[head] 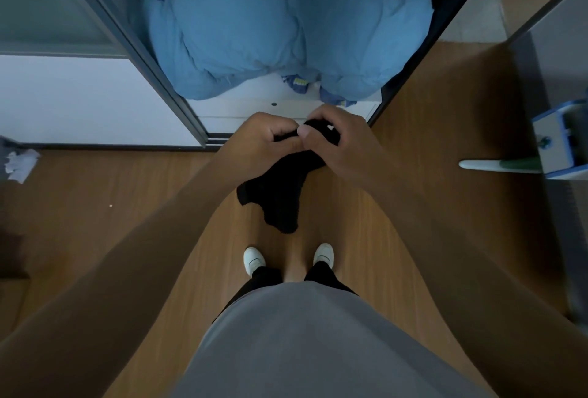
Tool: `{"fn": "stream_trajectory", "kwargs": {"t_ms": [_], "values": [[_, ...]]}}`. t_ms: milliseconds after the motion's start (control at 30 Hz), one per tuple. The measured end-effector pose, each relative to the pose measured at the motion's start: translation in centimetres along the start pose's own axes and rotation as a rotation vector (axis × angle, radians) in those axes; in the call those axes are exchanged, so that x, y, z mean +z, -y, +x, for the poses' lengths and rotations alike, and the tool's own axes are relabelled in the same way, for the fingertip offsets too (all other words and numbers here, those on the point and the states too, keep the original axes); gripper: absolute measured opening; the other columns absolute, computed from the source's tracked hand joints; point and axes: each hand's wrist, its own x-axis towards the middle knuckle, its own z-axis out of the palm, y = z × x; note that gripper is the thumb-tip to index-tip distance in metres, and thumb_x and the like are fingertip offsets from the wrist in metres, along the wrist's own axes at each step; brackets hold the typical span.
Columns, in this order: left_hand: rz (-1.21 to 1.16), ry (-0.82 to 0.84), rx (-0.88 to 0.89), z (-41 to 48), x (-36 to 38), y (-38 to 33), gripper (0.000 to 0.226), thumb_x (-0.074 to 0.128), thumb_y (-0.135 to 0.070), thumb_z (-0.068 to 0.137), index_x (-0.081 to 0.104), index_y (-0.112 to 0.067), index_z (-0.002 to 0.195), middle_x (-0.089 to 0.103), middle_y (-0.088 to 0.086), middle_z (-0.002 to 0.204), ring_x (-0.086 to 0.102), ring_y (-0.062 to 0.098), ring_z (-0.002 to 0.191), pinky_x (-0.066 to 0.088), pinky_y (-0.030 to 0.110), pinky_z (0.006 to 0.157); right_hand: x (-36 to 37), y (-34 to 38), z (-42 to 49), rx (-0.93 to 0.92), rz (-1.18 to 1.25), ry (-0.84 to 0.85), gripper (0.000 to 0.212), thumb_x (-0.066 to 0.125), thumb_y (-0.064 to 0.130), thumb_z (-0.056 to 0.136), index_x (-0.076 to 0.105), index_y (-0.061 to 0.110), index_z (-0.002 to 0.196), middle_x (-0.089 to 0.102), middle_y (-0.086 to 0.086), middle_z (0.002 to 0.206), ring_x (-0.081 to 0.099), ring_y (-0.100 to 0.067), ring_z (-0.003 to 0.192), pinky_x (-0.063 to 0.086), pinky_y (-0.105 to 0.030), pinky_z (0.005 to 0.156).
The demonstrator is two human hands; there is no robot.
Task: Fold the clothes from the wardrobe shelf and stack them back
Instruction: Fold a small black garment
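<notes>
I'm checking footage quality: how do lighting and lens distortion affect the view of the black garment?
Head view: dim light; the black garment reads as a flat dark shape, folds lost. Wide-angle distortion stretches the forearms. The left hand and right hand look fairly sharp.

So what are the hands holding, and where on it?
Left hand and right hand pinch a black garment at its bunched top; the rest hangs.

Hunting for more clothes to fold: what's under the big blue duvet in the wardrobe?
The blue duvet rests on a white shelf. Bits of blue patterned fabric peek out under its front edge; how much lies beneath is hidden by the duvet.
</notes>
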Motion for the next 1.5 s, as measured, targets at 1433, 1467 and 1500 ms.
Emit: {"fn": "stream_trajectory", "kwargs": {"t_ms": [1433, 1467, 1500], "values": [[0.006, -0.418, -0.387, -3.1, -0.3, 10.5, 0.036, 0.049, 0.008, 0.087, 0.065, -0.02, 0.073, 0.063, -0.002, 0.071, 0.059, 0.0, 0.067, 0.046, 0.022, 0.066, -1.7, 0.5, 1.3, 0.041, -0.251, 0.414, 0.03, 0.065, 0.024, 0.096, 0.069, 0.017, 0.125, 0.068, 0.005, 0.125, 0.055, 0.003, 0.11, 0.039, -0.013, 0.096], [-0.004, -0.441, -0.391, -3.1, -0.7, 10.3, 0.037, 0.048, 0.006, 0.086, 0.064, -0.023, 0.068, 0.061, -0.005, 0.067, 0.057, -0.001, 0.062, 0.045, 0.022, 0.063, -1.8, 0.3, 1.4, 0.047, -0.282, 0.442, 0.029, 0.062, 0.022, 0.097, 0.069, 0.017, 0.125, 0.069, 0.004, 0.124, 0.057, 0.0, 0.11, 0.041, -0.018, 0.097], [-0.004, -0.451, -0.405, -3.1, -1.1, 10.1, 0.035, 0.047, 0.003, 0.086, 0.064, -0.02, 0.066, 0.061, -0.001, 0.065, 0.056, 0.001, 0.06, 0.045, 0.023, 0.061, -1.8, 0.1, 1.6, 0.054, -0.31, 0.461, 0.027, 0.06, 0.02, 0.098, 0.07, 0.016, 0.123, 0.07, 0.003, 0.121, 0.06, -0.004, 0.108, 0.044, -0.023, 0.097]]}}
